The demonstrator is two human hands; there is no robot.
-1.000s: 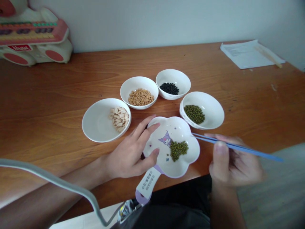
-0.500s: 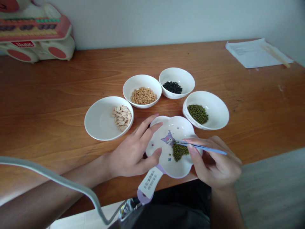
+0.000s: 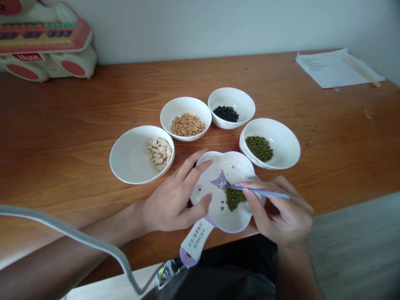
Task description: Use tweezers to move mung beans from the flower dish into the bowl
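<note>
A white flower-shaped dish (image 3: 231, 164) with a purple handle and a cartoon print lies near the table's front edge. My left hand (image 3: 175, 202) holds its left side, thumb and fingers spread over the rim. Pinched in my right hand (image 3: 283, 212) are blue tweezers (image 3: 268, 192), their tips at the upper left edge of a pile of mung beans (image 3: 234, 199) in the dish. Whether a bean sits between the tips is too small to tell. Just behind the dish's right side stands a white bowl (image 3: 286, 146) with more mung beans (image 3: 259, 148).
Three more white bowls stand behind and left: flat pale seeds (image 3: 158, 153), soybeans (image 3: 187, 124) and black beans (image 3: 225, 113). A toy keyboard (image 3: 46, 46) is at back left, paper (image 3: 331, 68) with a stick at back right. A grey cable (image 3: 78, 238) crosses my left forearm.
My right hand and the tweezers have shifted slightly left, with the tips still by the mung bean pile. My left hand and the dish stay in place.
</note>
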